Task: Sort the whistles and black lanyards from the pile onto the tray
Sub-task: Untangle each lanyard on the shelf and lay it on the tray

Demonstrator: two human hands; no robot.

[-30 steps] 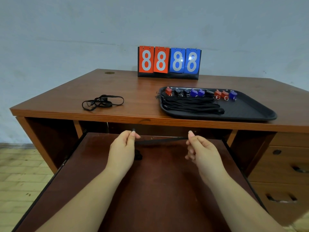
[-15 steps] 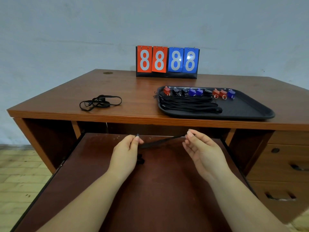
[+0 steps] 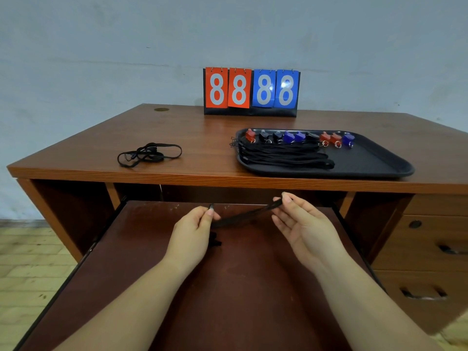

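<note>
A folded black lanyard (image 3: 247, 214) stretches between my hands above the pull-out shelf (image 3: 228, 287). My left hand (image 3: 193, 234) pinches its lower left end, and a dark clip hangs just below that hand. My right hand (image 3: 301, 224) pinches the higher right end between thumb and fingertip, its other fingers spread. On the desk, the black tray (image 3: 379, 163) holds a row of red, black and blue whistles (image 3: 298, 138) along its back edge, with a bundle of black lanyards (image 3: 283, 157) in front of them. Another tangled black lanyard (image 3: 148, 154) lies on the desk at the left.
A flip scoreboard (image 3: 252, 91) showing 8888 stands at the back of the wooden desk (image 3: 202, 138). Drawers (image 3: 425, 249) sit under the desk at the right. A tiled floor (image 3: 30, 262) shows at the left.
My right hand rose a little and opened its other fingers, so the lanyard now slants up to the right. The left hand stayed low, still pinching its end.
</note>
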